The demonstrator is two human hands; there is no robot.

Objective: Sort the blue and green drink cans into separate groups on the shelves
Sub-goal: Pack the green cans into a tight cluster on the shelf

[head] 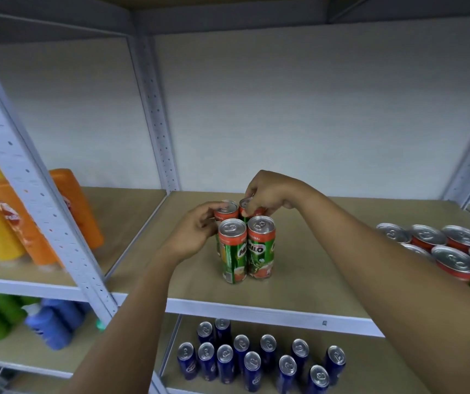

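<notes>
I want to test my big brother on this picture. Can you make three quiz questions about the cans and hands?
1. True or false: the tall blue metal drink cans stand on the shelf below the cluster of four green and red metal drink cans.
2. Which hand touches the back-right can of that cluster? A) left hand B) right hand
3. Fill in: the orange plastic bottles stand to the ____ of the cluster.

Key: 1 true; 2 B; 3 left.

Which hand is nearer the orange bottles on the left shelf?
Left. The left hand grips the back-left green can, toward the orange bottles; the right hand grips the back-right can, farther away.
</notes>
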